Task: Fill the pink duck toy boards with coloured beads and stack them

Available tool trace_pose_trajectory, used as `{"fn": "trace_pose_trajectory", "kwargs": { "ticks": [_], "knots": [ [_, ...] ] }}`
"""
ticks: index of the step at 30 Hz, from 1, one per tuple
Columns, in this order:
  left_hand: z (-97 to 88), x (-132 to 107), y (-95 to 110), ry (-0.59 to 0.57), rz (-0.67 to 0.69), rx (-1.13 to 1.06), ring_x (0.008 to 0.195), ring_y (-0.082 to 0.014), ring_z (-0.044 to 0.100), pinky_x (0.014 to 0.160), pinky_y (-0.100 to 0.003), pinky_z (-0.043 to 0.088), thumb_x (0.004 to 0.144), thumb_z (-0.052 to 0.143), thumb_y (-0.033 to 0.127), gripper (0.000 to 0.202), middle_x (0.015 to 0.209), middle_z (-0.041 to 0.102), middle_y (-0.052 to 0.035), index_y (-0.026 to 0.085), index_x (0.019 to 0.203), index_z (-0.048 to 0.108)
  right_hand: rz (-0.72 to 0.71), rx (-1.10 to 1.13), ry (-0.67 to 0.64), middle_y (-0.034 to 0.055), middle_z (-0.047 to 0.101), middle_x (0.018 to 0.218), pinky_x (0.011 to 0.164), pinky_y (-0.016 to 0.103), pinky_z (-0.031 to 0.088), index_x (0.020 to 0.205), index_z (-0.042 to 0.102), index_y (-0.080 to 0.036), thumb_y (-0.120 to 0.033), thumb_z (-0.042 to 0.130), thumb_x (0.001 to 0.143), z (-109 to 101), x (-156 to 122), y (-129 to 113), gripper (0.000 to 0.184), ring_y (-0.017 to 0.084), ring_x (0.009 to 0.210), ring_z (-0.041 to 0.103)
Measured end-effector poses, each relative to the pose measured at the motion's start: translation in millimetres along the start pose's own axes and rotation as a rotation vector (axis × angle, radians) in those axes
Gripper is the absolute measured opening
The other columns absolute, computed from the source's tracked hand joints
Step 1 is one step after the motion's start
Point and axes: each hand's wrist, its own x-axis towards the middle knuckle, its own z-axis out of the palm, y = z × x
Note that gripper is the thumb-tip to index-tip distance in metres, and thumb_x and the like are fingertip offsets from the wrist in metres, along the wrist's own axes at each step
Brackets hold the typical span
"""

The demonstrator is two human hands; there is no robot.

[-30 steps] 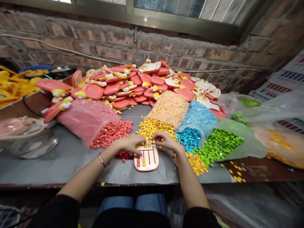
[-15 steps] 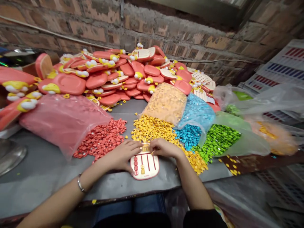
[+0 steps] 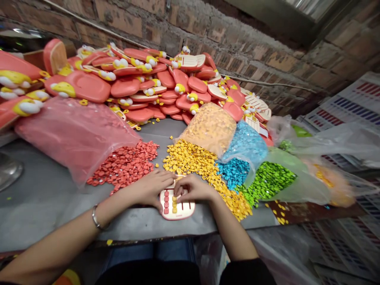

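A small cream board [image 3: 187,213] with a red rim and several slots lies near the table's front edge. My left hand [image 3: 152,188] grips its left side, thumb at the lower left and fingers across the top. Red pieces [image 3: 166,202] fill a column in its leftmost slot. My right hand [image 3: 194,188] pinches at the second slot, where yellow pieces [image 3: 174,208] stand in a column. The piece at the fingertips is yellow and partly hidden. Just beyond the hands are a pile of loose red pieces [image 3: 130,164] and a pile of loose yellow pieces [image 3: 192,158].
Blue pieces [image 3: 236,172] and green pieces [image 3: 271,178] spill from plastic bags on the right. A pink bag [image 3: 80,134] lies at the left. Many red boards with yellow-and-white heads [image 3: 139,114] are heaped against the brick wall [image 3: 252,51]. A metal dish [image 3: 8,170] stands far left.
My right hand has moved from the board's upper right to the second slot, left and down. That slot's yellow column has grown longer. My left hand still grips the board; the view has tilted.
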Motion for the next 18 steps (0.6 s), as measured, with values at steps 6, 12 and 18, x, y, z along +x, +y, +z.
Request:
{"fn": "trace_pose_trajectory", "kwargs": {
  "ticks": [6, 12, 18],
  "knots": [
    [-3.8, -1, 1, -0.007, 0.009, -0.001, 0.127, -0.0314, 0.045, 0.104, -0.041, 0.029, 0.072, 0.072, 0.058, 0.068, 0.140, 0.049, -0.0119, 0.019, 0.123, 0.051, 0.050, -0.399, 0.789, 0.0074, 0.068, 0.095, 0.084, 0.035, 0.047, 0.094, 0.070, -0.020, -0.021, 0.059, 0.088, -25, -2, 27, 0.013, 0.022, 0.092, 0.061],
    [-6.5, 0, 4, -0.021, -0.004, 0.014, 0.127, -0.0329, 0.045, 0.105, -0.043, 0.028, 0.068, 0.075, 0.060, 0.074, 0.140, 0.049, -0.0134, 0.018, 0.124, 0.052, 0.089, -0.704, 0.656, 0.0070, 0.063, 0.094, 0.079, 0.030, 0.045, 0.085, 0.069, -0.019, -0.013, 0.050, 0.089, -26, 7, 54, 0.021, 0.019, 0.088, 0.056],
    [-6.0, -1, 3, -0.007, 0.021, 0.004, 0.128, -0.0327, 0.044, 0.105, -0.043, 0.028, 0.070, 0.073, 0.059, 0.068, 0.141, 0.049, -0.0140, 0.017, 0.121, 0.054, 0.151, -0.730, 0.641, 0.0063, 0.059, 0.088, 0.073, 0.027, 0.043, 0.084, 0.066, -0.017, -0.009, 0.048, 0.088, -33, -2, 53, 0.021, 0.017, 0.080, 0.053]
  ]
}}
